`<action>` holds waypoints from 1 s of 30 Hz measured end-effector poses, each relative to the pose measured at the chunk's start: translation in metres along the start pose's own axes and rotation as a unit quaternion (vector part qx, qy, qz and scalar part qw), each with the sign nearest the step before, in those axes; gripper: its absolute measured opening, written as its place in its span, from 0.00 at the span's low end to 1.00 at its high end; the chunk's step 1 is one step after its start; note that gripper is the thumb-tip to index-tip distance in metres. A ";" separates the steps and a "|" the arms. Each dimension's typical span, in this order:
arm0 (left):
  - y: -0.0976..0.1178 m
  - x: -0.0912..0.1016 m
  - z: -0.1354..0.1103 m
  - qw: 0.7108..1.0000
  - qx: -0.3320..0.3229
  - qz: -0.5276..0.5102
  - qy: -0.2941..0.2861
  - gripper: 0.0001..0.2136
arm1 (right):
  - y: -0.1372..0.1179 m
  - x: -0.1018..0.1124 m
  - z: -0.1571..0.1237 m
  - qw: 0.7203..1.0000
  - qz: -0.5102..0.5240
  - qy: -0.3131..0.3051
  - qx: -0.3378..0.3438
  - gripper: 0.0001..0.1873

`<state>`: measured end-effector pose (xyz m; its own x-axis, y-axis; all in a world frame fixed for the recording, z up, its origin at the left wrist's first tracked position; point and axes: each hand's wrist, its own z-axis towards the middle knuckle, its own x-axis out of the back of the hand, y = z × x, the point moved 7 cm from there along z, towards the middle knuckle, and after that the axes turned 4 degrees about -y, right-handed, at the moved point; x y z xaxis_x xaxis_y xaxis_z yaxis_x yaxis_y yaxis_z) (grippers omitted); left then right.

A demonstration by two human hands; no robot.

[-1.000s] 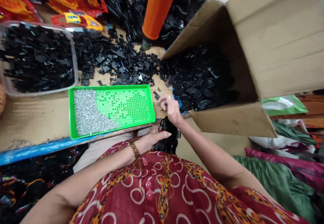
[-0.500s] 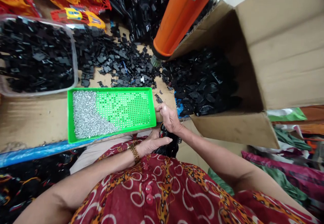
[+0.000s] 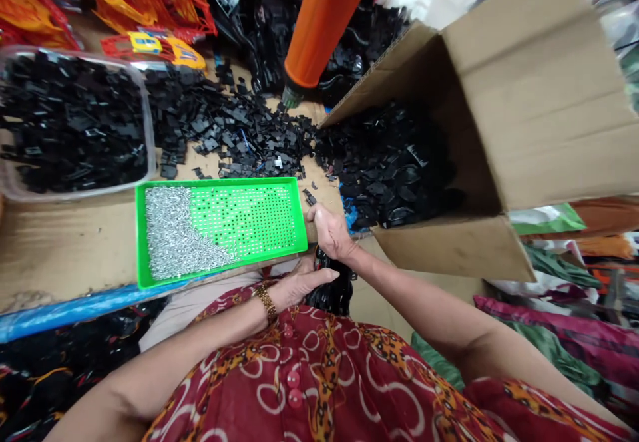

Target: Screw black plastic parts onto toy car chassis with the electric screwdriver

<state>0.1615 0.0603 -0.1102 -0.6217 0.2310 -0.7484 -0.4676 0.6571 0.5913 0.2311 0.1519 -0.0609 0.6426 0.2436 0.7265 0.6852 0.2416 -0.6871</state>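
The left hand rests on a black plastic part held in the lap, just below the front edge of the table. Its fingers lie close together, curled over the near side of the part, with the thumb stretched along the top. The right hand sits directly above the same part, at the table's front edge by the right end of the green tray. Its fingers are bunched and bent downward onto the part's far end; whether they pinch anything small cannot be told.

The black part is mostly hidden by both hands. What shows is a glossy, rounded shape whose long axis seems to run from the table edge back toward the body, the far end pointing at the table; its exact facing is unclear.

The green tray lies lengthwise along the front edge, its perforated floor bare on the right and heaped with small silver pins on the left. Behind it, toward the left rear of the table, stands a clear tub full of small black pieces, and more black pieces are scattered across the middle. An orange cylinder hangs tilted above the rear of the table. An open cardboard box lies on its side at the right edge, black parts spilling from its mouth.
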 end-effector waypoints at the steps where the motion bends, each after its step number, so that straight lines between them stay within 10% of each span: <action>1: -0.003 -0.001 0.000 1.000 0.001 -0.005 0.003 0.33 | -0.001 0.000 0.001 1.000 0.003 0.004 0.000 0.30; 13: 0.024 -0.029 -0.028 0.998 0.018 -0.047 -0.049 0.27 | -0.022 0.088 -0.029 0.985 0.165 0.045 -0.022 0.18; 19: 0.039 -0.037 -0.044 0.998 0.008 -0.029 -0.057 0.32 | -0.036 0.076 -0.067 0.960 0.278 -0.038 0.005 0.23; 30: 0.046 -0.038 -0.049 0.999 -0.030 0.023 -0.015 0.29 | -0.018 0.062 -0.061 0.944 0.327 -0.008 -0.050 0.15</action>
<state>0.1329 0.0468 -0.0398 -0.6246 0.2813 -0.7285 -0.4763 0.6020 0.6409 0.2794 0.1051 -0.0024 0.9347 0.3241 0.1459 0.1725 -0.0546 -0.9835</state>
